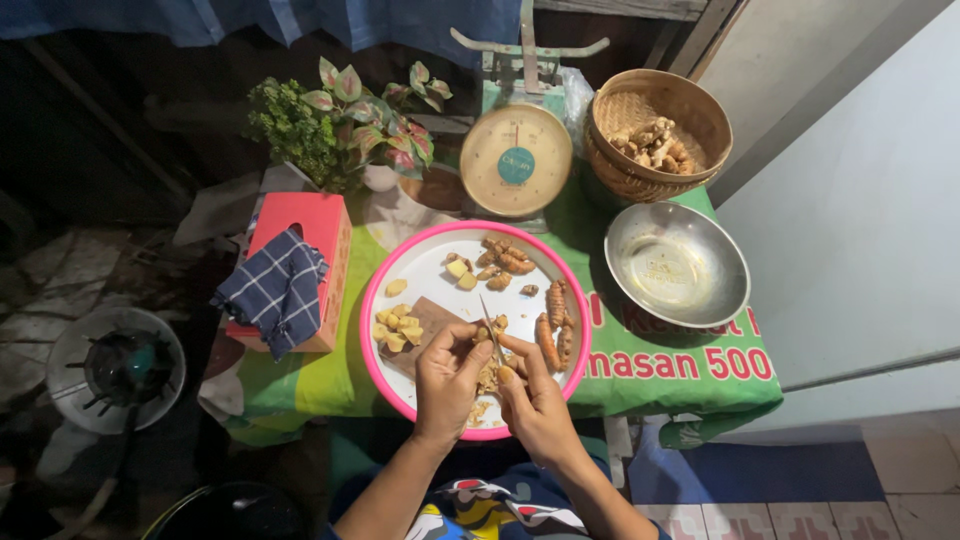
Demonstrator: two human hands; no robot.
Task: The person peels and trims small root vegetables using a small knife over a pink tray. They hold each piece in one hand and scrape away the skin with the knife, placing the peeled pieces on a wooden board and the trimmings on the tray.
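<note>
**Peeling and cutting roots: some done, much left**

Both hands work over the round white plate with a pink rim on the green-covered table. The left hand is closed around a small pale piece of root, and the right hand grasps a thin knife whose blade points up and away from the person; the fingers of both hands are curled tight, none is released. The root sits between the two hands, above the lower part of the plate.

As for progress, I judge the work to be about in the middle. A small heap of yellow cut pieces already lies on the left part of the plate, beside a brown wooden board. Several whole orange-brown roots wait on the right part, untouched. The woven bamboo basket holds more raw roots, and the shiny round metal bowl has nothing in it yet.
</note>
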